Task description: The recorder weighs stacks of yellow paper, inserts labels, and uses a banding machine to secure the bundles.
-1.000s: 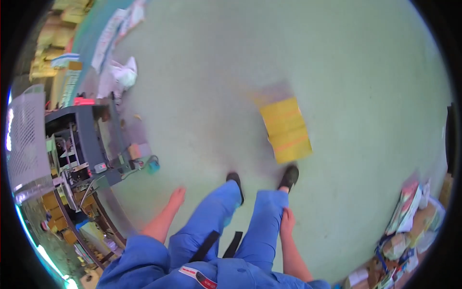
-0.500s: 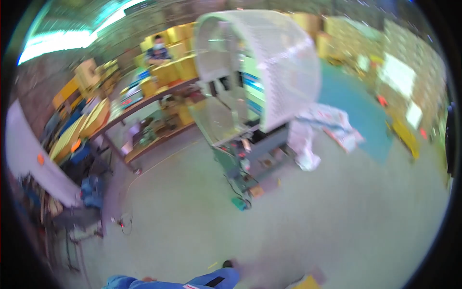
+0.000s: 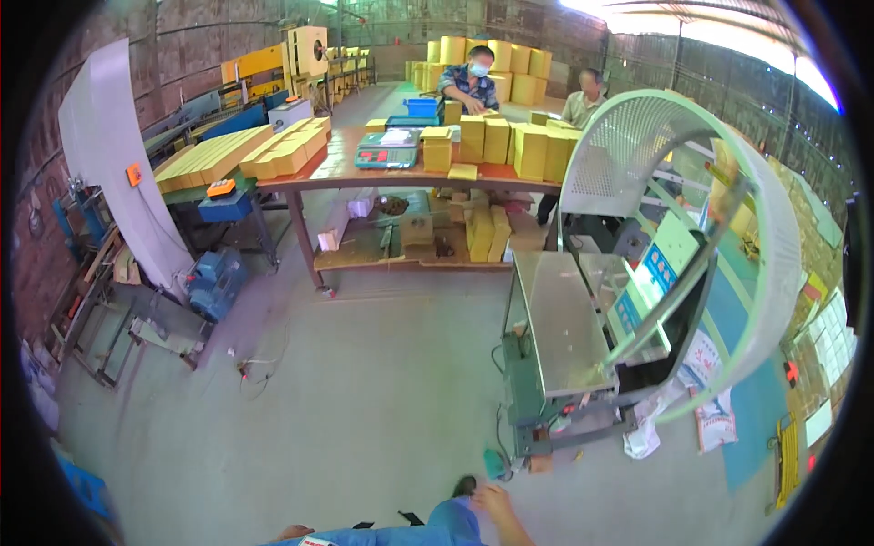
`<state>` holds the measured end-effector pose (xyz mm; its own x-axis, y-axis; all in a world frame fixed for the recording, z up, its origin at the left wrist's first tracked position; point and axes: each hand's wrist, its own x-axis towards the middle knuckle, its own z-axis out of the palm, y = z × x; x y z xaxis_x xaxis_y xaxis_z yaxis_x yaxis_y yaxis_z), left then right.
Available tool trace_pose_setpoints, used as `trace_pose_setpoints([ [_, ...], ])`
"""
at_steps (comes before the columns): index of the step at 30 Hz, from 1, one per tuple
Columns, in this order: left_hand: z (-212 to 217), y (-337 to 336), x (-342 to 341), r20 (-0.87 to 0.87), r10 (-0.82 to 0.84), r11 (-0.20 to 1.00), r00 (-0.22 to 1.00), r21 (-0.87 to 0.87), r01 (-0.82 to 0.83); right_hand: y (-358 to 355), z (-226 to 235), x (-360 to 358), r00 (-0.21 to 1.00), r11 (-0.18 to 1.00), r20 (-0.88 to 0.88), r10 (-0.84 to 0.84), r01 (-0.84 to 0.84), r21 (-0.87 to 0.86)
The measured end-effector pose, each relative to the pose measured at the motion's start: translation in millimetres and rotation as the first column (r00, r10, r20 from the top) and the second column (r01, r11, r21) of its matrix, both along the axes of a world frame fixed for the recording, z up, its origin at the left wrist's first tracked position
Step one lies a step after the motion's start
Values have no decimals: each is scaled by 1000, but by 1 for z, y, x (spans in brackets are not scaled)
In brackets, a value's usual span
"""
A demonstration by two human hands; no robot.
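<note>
A grey concrete floor (image 3: 364,409) fills most of the view. On it stands a green machine with a steel plate top and a white mesh guard (image 3: 583,346). Behind is a long wooden counter (image 3: 401,173) stacked with yellow boxes (image 3: 510,146). The right hand (image 3: 499,506) hangs empty, fingers loosely open, near the machine's base. The left hand (image 3: 289,532) barely shows; its grip cannot be told.

floor (image 3: 364,409): grey concrete, loose cable (image 3: 259,369) lay on it | wooden table (image 3: 346,173): bore yellow boxes (image 3: 496,136), a scale (image 3: 387,150), blue tray (image 3: 421,106)
</note>
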<state>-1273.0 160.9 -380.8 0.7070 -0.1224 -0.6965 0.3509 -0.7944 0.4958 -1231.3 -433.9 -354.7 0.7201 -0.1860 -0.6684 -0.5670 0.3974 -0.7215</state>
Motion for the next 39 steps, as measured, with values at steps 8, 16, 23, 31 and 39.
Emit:
trace_pose_setpoints([
  [8,126,-168,191,-115,819,517,562,-275,-810,40,27,275,539,488,-206,817,-836,-253],
  [16,31,-144,300,182,123,991,976,24,-130,-5,28,476,317,277,-175,932,-935,-221],
  [23,148,-137,767,472,454,872,756,-61,-485,28,69,687,687,679,36,726,-708,-193],
  [31,420,-294,1202,920,-62,998,386,62,13,39,104,841,586,530,96,805,-637,-560],
  [39,449,-284,1362,889,-350,931,296,297,211,37,143,1005,500,470,88,862,-719,-512],
])
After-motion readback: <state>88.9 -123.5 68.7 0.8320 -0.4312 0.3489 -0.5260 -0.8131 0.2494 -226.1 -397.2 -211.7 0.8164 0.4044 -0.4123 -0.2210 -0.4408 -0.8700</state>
